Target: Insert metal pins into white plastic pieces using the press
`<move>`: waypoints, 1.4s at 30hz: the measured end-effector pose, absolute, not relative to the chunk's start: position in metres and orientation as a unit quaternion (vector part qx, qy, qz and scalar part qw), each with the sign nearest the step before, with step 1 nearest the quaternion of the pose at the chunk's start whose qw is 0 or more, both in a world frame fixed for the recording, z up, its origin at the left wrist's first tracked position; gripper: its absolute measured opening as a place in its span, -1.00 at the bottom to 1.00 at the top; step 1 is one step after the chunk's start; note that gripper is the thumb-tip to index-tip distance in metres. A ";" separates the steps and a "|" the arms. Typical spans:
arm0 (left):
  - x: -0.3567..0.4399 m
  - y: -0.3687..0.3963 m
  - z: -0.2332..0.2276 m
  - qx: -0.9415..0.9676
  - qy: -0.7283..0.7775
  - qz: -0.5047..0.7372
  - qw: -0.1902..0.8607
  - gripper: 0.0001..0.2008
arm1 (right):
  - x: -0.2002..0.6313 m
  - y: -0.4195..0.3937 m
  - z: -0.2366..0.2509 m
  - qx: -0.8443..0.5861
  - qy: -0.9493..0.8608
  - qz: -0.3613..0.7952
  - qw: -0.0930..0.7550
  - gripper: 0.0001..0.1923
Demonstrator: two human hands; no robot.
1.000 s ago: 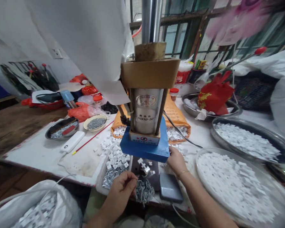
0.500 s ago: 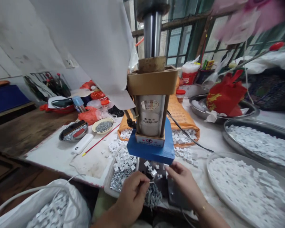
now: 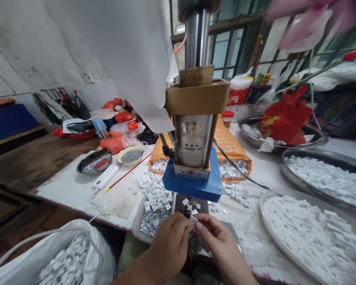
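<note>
My left hand (image 3: 170, 241) is closed in a pinch over the front of the press (image 3: 192, 180). Its fingertips hide the thin metal pin that showed between them a moment earlier. My right hand (image 3: 221, 243) meets it, thumb and fingers closed on a small white plastic piece (image 3: 193, 218). Just beyond the fingertips, several loose white pieces (image 3: 190, 207) lie on the dark base under the blue press head. Left of my hands stands a clear plastic box (image 3: 135, 227) of white pieces and metal pins. A pile of metal pins (image 3: 195, 243) is partly hidden below my hands.
To the right are a round tray (image 3: 264, 221) and a steel basin (image 3: 284, 168) full of white pieces. An orange sack (image 3: 234, 144) spills pieces behind the press. Two bowls of small metal parts, including a cream bowl (image 3: 120, 159), stand left. A white sack (image 3: 102, 241) sits lower left.
My right hand has moved left from beside the press base to meet my left hand, bringing a white piece. The left hand's pin is now hidden. The view has shifted slightly.
</note>
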State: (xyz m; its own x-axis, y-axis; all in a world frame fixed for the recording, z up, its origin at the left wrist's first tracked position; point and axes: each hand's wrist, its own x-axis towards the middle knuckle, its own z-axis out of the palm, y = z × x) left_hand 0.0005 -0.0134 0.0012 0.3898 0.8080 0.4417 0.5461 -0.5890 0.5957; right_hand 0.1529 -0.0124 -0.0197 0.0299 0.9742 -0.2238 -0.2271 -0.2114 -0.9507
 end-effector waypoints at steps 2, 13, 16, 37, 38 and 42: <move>-0.001 -0.013 0.000 0.814 0.424 0.352 0.184 -0.84 | 0.150 -0.014 -0.019 -0.505 -0.387 0.565 0.526 -0.66; -0.003 -0.016 -0.009 0.782 0.467 0.354 0.212 -0.83 | 0.147 -0.019 -0.030 -0.570 -0.470 0.440 0.511 -0.68; -0.003 -0.016 -0.006 0.774 0.477 0.354 0.221 -0.82 | 0.145 -0.017 -0.028 -0.575 -0.466 0.437 0.510 -0.66; -0.001 -0.005 -0.005 0.675 0.457 0.387 0.431 -0.86 | 0.149 -0.020 -0.021 -0.489 -0.326 0.651 0.481 -0.65; -0.002 -0.006 -0.004 0.693 0.450 0.394 0.403 -0.83 | 0.148 -0.020 -0.023 -0.476 -0.306 0.670 0.481 -0.64; -0.003 -0.007 0.002 0.785 0.377 0.381 0.310 -0.71 | 0.147 -0.018 -0.032 -0.453 -0.282 0.701 0.472 -0.60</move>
State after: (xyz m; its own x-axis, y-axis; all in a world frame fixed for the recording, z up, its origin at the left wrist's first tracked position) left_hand -0.0033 -0.0072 0.0021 0.4251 0.8287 0.3641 0.3570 -0.5231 0.7739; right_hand 0.1471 -0.0175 -0.0316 -0.1428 0.9181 -0.3698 -0.4069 -0.3951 -0.8236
